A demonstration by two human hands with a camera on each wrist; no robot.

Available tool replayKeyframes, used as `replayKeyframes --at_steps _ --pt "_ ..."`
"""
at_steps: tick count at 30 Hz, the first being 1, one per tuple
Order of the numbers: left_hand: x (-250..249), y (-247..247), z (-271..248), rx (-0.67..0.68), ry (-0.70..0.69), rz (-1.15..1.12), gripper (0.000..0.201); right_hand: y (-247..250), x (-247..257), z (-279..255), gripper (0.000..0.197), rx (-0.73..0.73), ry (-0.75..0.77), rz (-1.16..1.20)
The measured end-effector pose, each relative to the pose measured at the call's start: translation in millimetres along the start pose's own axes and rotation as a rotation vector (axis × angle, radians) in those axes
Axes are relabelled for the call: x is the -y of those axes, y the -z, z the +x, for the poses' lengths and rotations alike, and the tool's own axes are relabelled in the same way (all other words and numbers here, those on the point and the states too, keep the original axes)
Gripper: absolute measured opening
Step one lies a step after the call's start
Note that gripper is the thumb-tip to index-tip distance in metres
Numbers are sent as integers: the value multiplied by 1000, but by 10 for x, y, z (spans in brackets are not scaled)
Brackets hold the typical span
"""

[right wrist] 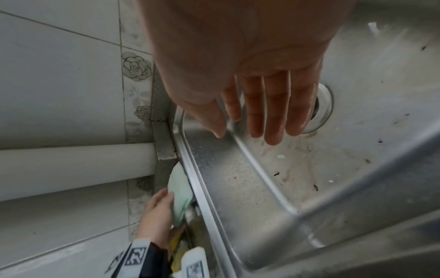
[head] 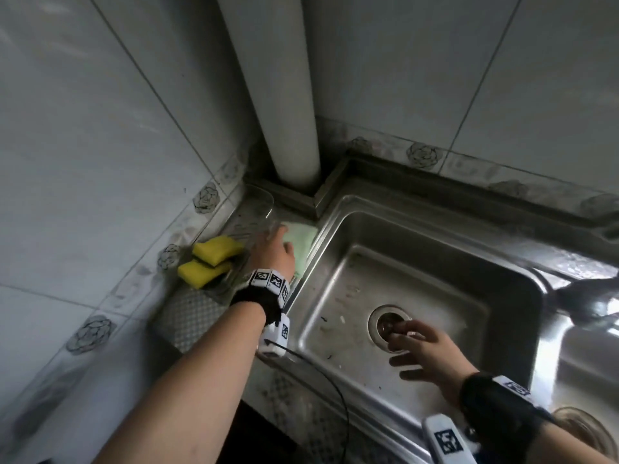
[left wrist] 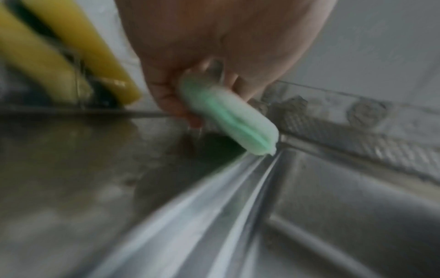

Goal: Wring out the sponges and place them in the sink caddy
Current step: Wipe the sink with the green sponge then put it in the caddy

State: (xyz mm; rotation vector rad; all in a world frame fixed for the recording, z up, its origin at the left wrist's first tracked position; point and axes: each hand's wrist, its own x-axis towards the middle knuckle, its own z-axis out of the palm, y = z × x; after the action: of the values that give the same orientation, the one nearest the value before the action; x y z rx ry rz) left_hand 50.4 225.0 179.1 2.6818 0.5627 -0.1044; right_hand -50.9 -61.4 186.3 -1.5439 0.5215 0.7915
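Left hand (head: 273, 251) pinching the green sponge (head: 301, 242), long axis toward one o'clock, caddy (head: 258, 202) at eleven; right hand (head: 432, 356) spread.

Head looks down; wrists close, left perhaps lowest; all share sink (head: 418, 262).

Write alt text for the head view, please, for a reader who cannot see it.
The left hand holds a pale green sponge beside two yellow sponges in a clear caddy. The right hand hovers open over the steel sink.
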Motion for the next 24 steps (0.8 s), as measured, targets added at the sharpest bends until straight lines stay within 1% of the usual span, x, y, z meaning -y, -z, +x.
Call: replayKeyframes --at_steps 1,2,3,5,7,10,12,14,16,19,22,24 --pt "45 -42 -44 -34 -52 150 43 22 -28 -2 22 -5 -4 0" --pt "43 -76 -100 -63 -119 224 51 36 -48 -6 21 -8 -3 5" --pt "21 -117 -141 -57 -185 243 59 45 -63 -4 21 -6 -1 11" --pt "1 -214 -146 25 -287 229 67 46 -82 5 21 -3 2 12" --pt "15 -268 -16 66 -355 221 64 52 -91 21 21 -2 9 -2" --pt "53 -262 223 92 -415 210 60 43 -103 55 19 -6 12 -2" --pt "124 -237 271 103 -419 133 56 33 -111 71 19 -9 12 -2" --pt "320 -190 159 116 -406 57 53 10 -137 65 20 2 3 2" --pt "568 -112 -65 107 -412 43 52 -23 -146 30 20 16 -5 15" --pt "900 4 -538 118 -391 15 51 -81 -171 -44 21 63 -11 10" --pt "1103 73 -1020 142 -384 -10 50 -108 -225 -135 22 99 -17 10" --pt "1178 157 -1186 117 -386 -28 48 -94 -266 -204 22 116 -20 11"
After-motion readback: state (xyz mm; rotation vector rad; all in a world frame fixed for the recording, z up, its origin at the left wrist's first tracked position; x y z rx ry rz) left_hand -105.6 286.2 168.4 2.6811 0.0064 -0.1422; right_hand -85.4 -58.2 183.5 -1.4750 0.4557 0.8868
